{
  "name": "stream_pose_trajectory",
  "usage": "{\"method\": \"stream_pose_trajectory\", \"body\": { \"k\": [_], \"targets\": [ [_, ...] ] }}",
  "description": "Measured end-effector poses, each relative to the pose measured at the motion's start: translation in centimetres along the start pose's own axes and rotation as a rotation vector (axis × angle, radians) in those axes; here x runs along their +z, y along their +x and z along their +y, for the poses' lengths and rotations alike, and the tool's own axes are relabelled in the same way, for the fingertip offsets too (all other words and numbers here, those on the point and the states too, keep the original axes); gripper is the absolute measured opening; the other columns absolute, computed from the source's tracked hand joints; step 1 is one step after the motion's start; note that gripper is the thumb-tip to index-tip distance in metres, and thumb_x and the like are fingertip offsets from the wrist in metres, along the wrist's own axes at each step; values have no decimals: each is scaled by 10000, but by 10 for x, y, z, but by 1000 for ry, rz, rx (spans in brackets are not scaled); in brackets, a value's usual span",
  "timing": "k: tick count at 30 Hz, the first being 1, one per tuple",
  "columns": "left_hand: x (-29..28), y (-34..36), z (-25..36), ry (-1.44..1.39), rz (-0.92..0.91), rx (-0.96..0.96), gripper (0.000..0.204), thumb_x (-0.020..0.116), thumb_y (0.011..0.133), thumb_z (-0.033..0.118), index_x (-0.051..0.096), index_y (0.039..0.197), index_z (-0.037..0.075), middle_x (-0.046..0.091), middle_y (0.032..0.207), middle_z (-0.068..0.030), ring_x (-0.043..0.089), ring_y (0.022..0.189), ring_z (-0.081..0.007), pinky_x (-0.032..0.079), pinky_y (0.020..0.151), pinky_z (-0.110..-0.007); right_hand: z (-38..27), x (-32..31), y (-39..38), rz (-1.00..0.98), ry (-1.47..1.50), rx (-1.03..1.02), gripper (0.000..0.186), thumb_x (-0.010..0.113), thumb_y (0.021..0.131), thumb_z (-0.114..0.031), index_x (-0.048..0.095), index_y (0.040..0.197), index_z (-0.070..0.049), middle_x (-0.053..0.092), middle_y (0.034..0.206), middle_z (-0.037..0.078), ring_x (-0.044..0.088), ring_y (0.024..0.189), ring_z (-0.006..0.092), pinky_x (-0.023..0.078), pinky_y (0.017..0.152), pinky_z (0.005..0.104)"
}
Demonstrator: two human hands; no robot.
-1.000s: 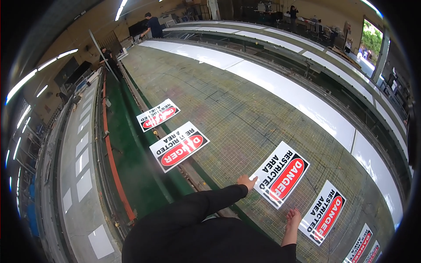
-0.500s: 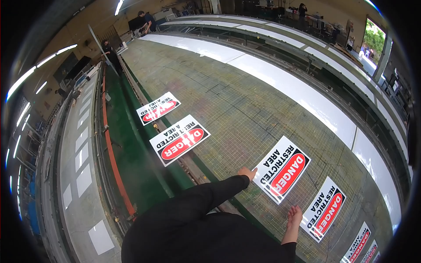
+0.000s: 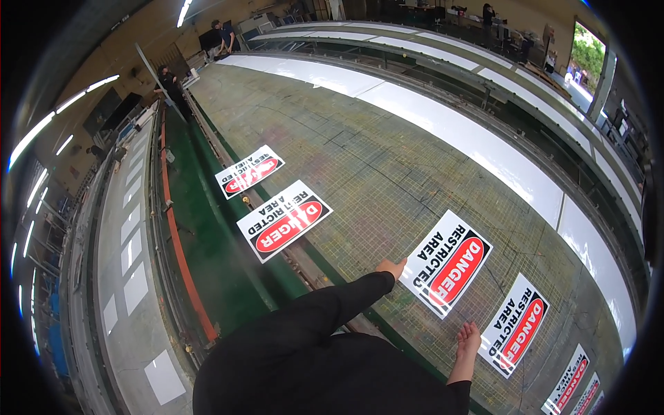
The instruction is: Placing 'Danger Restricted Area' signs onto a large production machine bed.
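My left hand (image 3: pixel 393 267) is at the left edge of a white sign (image 3: pixel 449 264) with a red oval and black lettering, its thumb and finger closed on that edge. The sign lies on a long table marked with a grid (image 3: pixel 366 228). My right hand (image 3: pixel 469 335) hovers between this sign and a second matching sign (image 3: pixel 515 325), close to the second one's left edge. Its fingers are loosely curled and slightly apart, with nothing visible in them.
Two more signs, a near one (image 3: pixel 284 221) and a farther one (image 3: pixel 250 171), overhang the table's left edge. Smaller signs (image 3: pixel 567 379) lie at lower right. White sheeting (image 3: pixel 443 128) runs along the far side. A green trough (image 3: pixel 200 207) separates another table at left. Two people (image 3: pixel 225 38) stand at the far end.
The view has shifted slightly, and the near signs sit a little higher in the picture. Both hands keep nearly the same places beside the signs. The people at the far end have changed posture.
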State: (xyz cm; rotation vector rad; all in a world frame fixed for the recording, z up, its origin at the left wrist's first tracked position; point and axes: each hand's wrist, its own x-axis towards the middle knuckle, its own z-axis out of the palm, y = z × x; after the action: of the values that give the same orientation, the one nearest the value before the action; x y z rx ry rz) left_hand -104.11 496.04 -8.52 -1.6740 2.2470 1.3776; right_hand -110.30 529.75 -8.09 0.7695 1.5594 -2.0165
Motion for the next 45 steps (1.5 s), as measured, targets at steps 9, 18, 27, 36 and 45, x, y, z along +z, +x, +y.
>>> {"method": "stream_pose_trajectory", "body": {
  "k": [9, 18, 27, 36, 45],
  "targets": [
    [16, -16, 11, 239, -229, 56, 700, 525, 731, 554, 514, 1090, -47, 521, 1110, -221, 496, 1038, -345, 386, 873, -388, 14, -23, 10, -40, 10, 17, 365, 541, 798, -265, 500, 1127, -112, 579, 936, 22, 513, 773, 140, 417, 669, 274],
    [23, 2, 3, 319, -114, 105, 678, 594, 683, 537, 507, 1046, -29, 566, 1021, -220, 525, 979, -364, 337, 910, -404, 8, -31, 1, -12, 124, 17, 327, 580, 804, -240, 516, 1077, -71, 585, 944, 59, 529, 745, 147, 444, 653, 266],
    [11, 63, -33, 624, -104, 309, 441, 378, 848, 321, 616, 892, -49, 588, 952, -229, 537, 918, -371, 406, 812, -433, -6, -21, -20, -1, 119, -28, 338, 484, 829, -153, 452, 1140, -24, 584, 927, 69, 538, 736, 125, 445, 618, 238],
    [-8, 1, -7, -48, -97, 149, 356, 380, 838, 223, 612, 883, -44, 614, 919, -189, 586, 827, -303, 426, 785, -371, 4, -32, -25, 58, 99, -19, 357, 492, 832, -161, 454, 1167, -40, 579, 976, 67, 538, 800, 136, 436, 697, 255],
    [-10, 34, -6, 100, -226, 46, 358, 403, 832, 228, 563, 943, -73, 648, 750, -119, 593, 729, -195, 440, 696, -322, 11, -35, -23, 47, 144, 8, 361, 499, 833, -162, 453, 1168, -37, 576, 976, 67, 538, 809, 139, 438, 696, 256]
  ]
}}
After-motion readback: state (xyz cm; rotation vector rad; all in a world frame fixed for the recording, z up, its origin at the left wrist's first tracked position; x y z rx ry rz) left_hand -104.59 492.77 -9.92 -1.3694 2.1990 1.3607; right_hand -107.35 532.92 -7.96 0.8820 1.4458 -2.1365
